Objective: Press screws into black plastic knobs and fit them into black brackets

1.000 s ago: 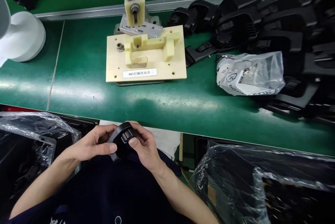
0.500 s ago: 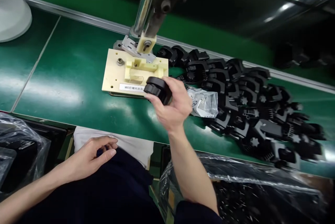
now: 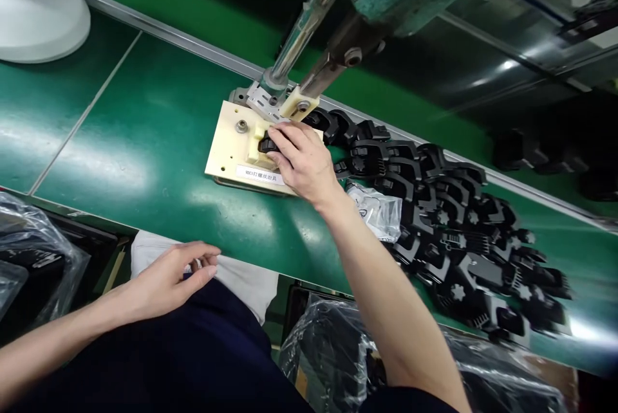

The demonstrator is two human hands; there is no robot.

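Note:
My right hand (image 3: 302, 161) presses a black plastic part (image 3: 267, 143) down into the cream fixture block on the beige jig plate (image 3: 230, 152), which lies on the green bench. Most of the part is hidden under my fingers. Just above it slants the press's metal column (image 3: 309, 17) with a cream-tipped lever. My left hand (image 3: 168, 278) rests over my lap near the bench's front edge, fingers loosely spread, holding nothing.
A long pile of black plastic parts (image 3: 458, 226) runs along the bench to the right, with a small clear bag (image 3: 379, 207) beside my right wrist. A white fan base (image 3: 41, 14) stands far left. Plastic-lined bins (image 3: 29, 258) sit below the bench on both sides.
My right hand carried the black part from my lap up to the jig and set it into the fixture. My left hand let go and stayed by my lap. The view swung right.

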